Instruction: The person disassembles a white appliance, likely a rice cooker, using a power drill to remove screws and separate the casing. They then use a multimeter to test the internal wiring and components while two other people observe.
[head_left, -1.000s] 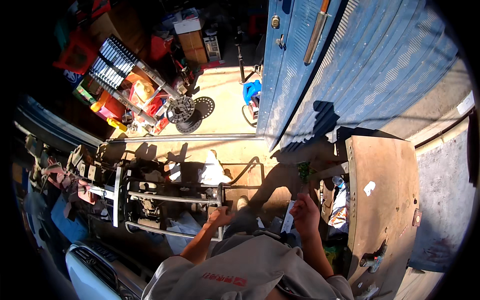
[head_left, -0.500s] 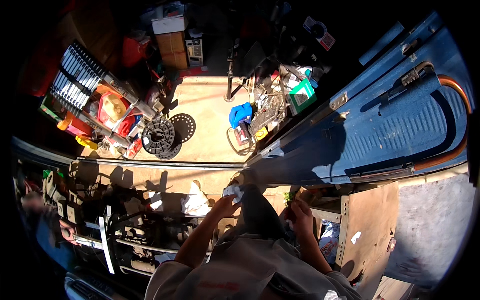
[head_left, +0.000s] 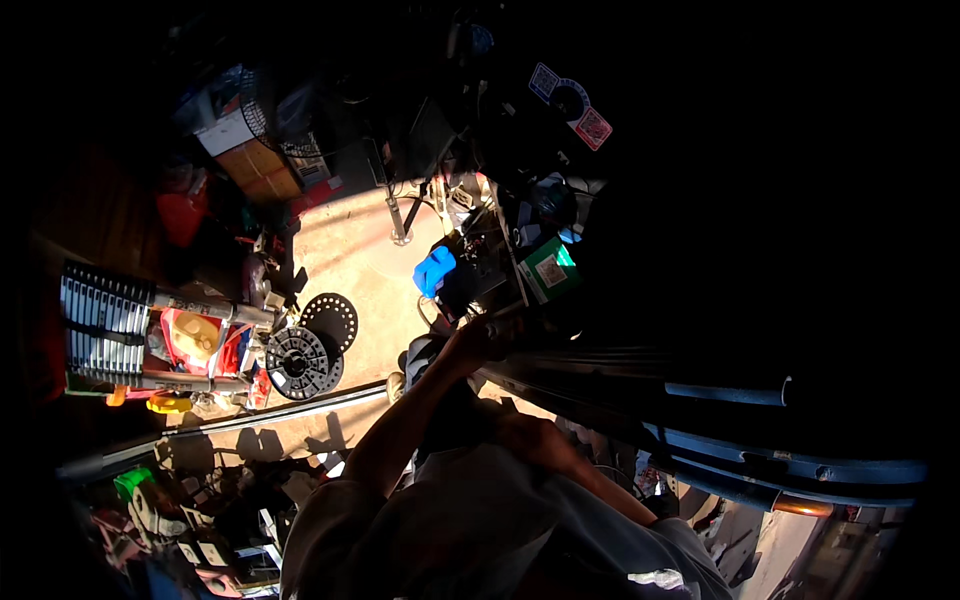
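Nearest, below the person's chest, the grey shirt (head_left: 480, 510) fills the lower edge. The right hand (head_left: 533, 440) is held in front of the body, over the dark trousers; its grip lies in deep shade, so I cannot tell whether it is spread or pressed together, or on what. The left hand (head_left: 483, 345) reaches farther forward, also shaded; its grip cannot be told either. Nearest to it on the lit side is a bright blue object (head_left: 434, 271), apart from the grip, beyond it and a little to its left. One shoe (head_left: 397, 387) is at the metal door track (head_left: 280, 410). To the right runs the blue door (head_left: 860, 468). Past the track, a spoked reel (head_left: 298, 365) sits beside a folded ladder (head_left: 105, 320) on the left. Farther off are a green card (head_left: 550, 268), an upright stand (head_left: 398, 215) on the sunlit floor (head_left: 350, 235), and a cardboard box (head_left: 258, 170).
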